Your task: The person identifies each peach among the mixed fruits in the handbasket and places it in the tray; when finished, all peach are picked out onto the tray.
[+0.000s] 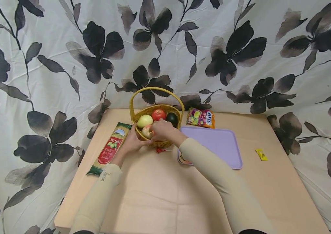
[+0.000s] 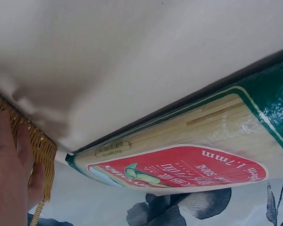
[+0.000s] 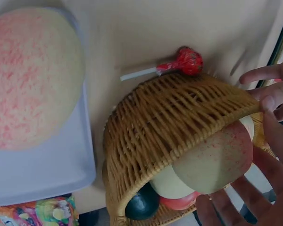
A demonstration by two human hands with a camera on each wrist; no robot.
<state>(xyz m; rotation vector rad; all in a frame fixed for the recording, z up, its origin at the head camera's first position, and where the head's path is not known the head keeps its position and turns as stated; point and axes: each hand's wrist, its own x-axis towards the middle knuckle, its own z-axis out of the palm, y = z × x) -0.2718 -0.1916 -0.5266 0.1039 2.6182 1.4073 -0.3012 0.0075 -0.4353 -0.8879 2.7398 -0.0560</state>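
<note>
A yellow wicker basket [image 1: 156,143] with a tall handle holds a pale yellow-green round fruit [image 1: 144,121], a red fruit [image 1: 158,114] and a dark green fruit [image 1: 171,119]. At its front rim, my right hand [image 1: 165,130] holds a pale peach with red speckles [image 3: 217,157], fingers spread round its side. My left hand [image 1: 134,140] rests against the basket's left side, its fingers [image 2: 23,146] lying fairly straight on the weave. Just before the basket lies a red-wrapped lollipop [image 3: 188,61] with a white stick.
A green-ended pasta pack [image 1: 111,148] lies left of the basket. To the right is a lilac tray [image 1: 218,146], with another peach [image 3: 33,80] partly hidden by my right arm in the head view. Behind it lies a colourful snack bag [image 1: 200,117]; a small yellow packet [image 1: 261,154] is farther right.
</note>
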